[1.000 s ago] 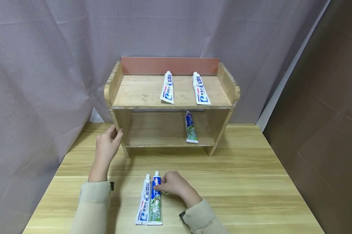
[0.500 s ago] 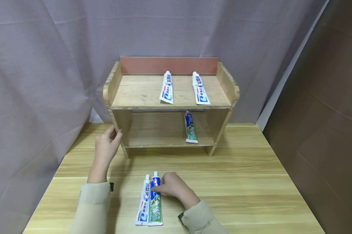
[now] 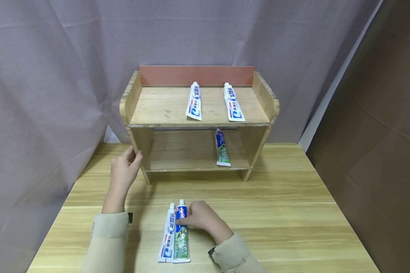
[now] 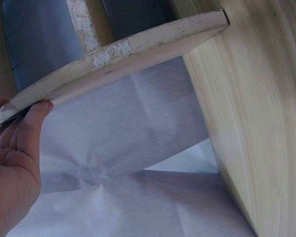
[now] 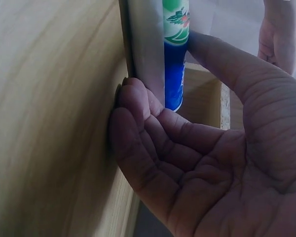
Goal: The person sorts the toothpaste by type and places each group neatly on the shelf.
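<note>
My left hand (image 3: 124,172) grips the front edge of the left side panel of a small wooden shelf (image 3: 181,151). In the left wrist view, thumb and fingers lie on either side of that panel (image 4: 153,44). On the table in front, my right hand (image 3: 203,216) pinches a blue-and-green toothpaste tube (image 3: 181,242) near its cap end. Its thumb lies over the printed face, with the curled fingers (image 5: 133,106) at the tube's side, close to the tabletop. A white toothpaste tube (image 3: 167,239) lies right against it on the left.
Two white toothpaste tubes (image 3: 194,102) (image 3: 233,104) lie on the upper shelf board. One blue-and-green tube (image 3: 221,148) lies on the lower board, towards the right. A grey curtain (image 3: 198,34) hangs behind the shelf, and a brown panel (image 3: 375,113) borders the table on the right.
</note>
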Available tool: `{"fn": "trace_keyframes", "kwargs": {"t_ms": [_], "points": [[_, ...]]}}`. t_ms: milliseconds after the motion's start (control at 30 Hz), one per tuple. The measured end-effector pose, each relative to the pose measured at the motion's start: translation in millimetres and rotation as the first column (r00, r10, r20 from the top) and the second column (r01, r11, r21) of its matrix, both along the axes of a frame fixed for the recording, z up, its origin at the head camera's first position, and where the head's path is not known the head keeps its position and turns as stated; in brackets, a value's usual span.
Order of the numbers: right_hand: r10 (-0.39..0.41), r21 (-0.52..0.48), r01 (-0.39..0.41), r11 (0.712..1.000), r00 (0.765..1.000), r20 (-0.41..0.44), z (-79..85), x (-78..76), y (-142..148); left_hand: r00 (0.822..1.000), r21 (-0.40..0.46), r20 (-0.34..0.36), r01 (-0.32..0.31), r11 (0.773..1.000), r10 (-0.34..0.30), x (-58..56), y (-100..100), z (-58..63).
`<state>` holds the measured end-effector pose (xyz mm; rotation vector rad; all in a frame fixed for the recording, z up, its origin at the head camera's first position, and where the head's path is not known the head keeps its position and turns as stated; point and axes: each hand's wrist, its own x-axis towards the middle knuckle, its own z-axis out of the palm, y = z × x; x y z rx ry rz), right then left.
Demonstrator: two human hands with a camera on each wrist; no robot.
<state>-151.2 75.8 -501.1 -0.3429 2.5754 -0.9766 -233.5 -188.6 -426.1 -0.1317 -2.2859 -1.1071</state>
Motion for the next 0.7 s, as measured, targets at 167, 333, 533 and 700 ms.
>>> {"fn": "trace_keyframes", "kwargs": {"t_ms": [167,333,533,700], "points": [[0.003,0.006,-0.003,1.0,1.0,-0.003,-0.4,0.2,-0.4,1.0,-0.002,-0.008,-0.01,1.0,0.01,0.3,0.6,-0.1],[0.003,0.012,-0.002,1.0,1.0,-0.008,-0.8,0.9,-0.1,1.0,0.003,0.005,0.0,1.0,0.0,-0.1,1.0,0.2],[0.006,0.021,-0.005,1.0,1.0,-0.008,0.4,0.3,-0.4,1.0,0.003,0.009,0.004,1.0,-0.004,-0.3,1.8,2.3],[0.011,0.028,-0.01,1.0,1.0,-0.01,0.1,0.8,-0.4,1.0,0.006,0.022,-0.001,1.0,0.001,1.0,1.3,1.8]]}}
